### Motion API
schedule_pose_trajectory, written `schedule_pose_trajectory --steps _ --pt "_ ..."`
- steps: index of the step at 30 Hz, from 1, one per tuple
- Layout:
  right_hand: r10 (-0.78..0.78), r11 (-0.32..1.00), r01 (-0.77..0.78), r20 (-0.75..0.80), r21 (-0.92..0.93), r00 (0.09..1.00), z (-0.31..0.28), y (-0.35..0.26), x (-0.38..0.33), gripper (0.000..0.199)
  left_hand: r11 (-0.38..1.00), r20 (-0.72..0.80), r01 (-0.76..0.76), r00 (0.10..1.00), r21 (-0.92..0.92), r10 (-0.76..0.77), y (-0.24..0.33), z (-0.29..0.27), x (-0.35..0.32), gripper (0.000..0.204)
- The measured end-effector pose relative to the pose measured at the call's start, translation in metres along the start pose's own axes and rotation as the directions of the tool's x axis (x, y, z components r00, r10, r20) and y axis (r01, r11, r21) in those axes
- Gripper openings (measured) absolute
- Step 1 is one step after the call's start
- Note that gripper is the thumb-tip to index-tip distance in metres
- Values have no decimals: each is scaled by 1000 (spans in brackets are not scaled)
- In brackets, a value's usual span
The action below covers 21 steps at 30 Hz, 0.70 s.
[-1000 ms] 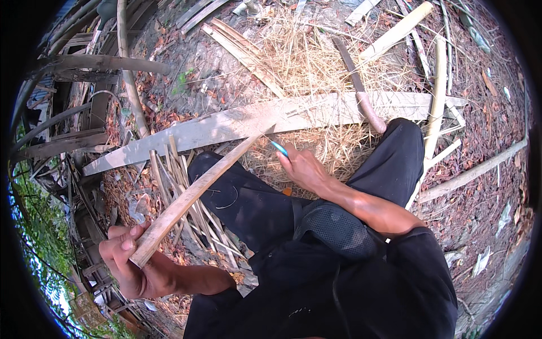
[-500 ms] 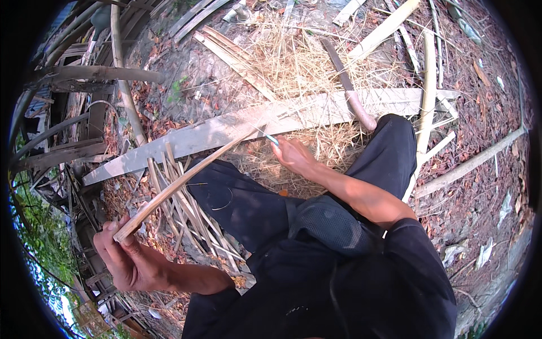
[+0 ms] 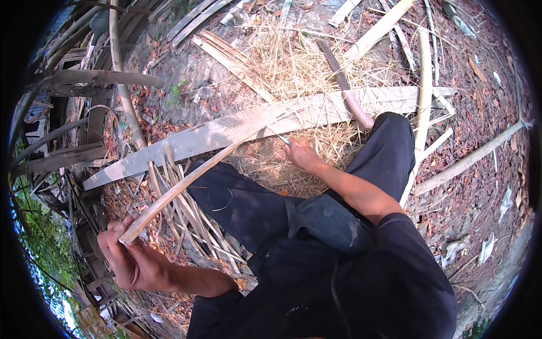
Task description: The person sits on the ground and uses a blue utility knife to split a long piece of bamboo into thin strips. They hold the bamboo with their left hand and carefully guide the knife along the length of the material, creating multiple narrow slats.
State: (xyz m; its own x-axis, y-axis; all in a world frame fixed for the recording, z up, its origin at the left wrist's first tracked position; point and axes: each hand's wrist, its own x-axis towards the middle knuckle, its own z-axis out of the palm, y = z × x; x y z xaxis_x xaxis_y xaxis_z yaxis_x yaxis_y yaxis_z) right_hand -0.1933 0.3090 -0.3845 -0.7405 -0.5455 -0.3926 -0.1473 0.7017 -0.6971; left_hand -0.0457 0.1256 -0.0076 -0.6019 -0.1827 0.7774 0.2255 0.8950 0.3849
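Note:
My left hand (image 3: pixel 138 257), low on the left, is closed around the near end of a long, narrow wooden strip (image 3: pixel 186 183). The strip slants up and away, its far tip at the edge of a long grey plank (image 3: pixel 197 135). My right hand (image 3: pixel 302 154) is closed on a slim tool with a blue-green handle (image 3: pixel 286 141), most of which the fingers hide. Its thin light end points up and left toward the strip's tip; I cannot tell whether they touch. Past my right hand, a machete (image 3: pixel 344 82) with a brownish handle lies across the plank.
Pale shavings (image 3: pixel 293 62) cover the ground around the plank. A bundle of cut strips (image 3: pixel 195 212) lies beside my left leg. Split wood pieces (image 3: pixel 234 65) and a long pole (image 3: pixel 424 90) lie farther out. Stacked timber (image 3: pixel 73 113) stands at the left.
My right hand has shifted a little right with the slim tool, farther from the strip's tip. My left hand and the strip have moved slightly to the right.

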Motion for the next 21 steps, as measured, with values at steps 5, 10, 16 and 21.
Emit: schedule_pose_trajectory --steps 5,10,16,21 --pt "35 996 -42 92 77 995 -17 -27 -6 42 1000 -12 11 1000 -19 -11 -5 -6 -6 20" --pt "-136 980 130 -29 -153 990 -11 -9 -1 44 996 89 -66 993 -68 72 0 -7 1 19" --pt "-69 945 41 75 325 995 -138 -147 -77 33 990 14 -123 992 -75 124 0 9 16 15" --pt "-539 722 501 -65 477 840 -204 -223 -175 21 983 -8 -178 984 -53 178 11 20 32 17"
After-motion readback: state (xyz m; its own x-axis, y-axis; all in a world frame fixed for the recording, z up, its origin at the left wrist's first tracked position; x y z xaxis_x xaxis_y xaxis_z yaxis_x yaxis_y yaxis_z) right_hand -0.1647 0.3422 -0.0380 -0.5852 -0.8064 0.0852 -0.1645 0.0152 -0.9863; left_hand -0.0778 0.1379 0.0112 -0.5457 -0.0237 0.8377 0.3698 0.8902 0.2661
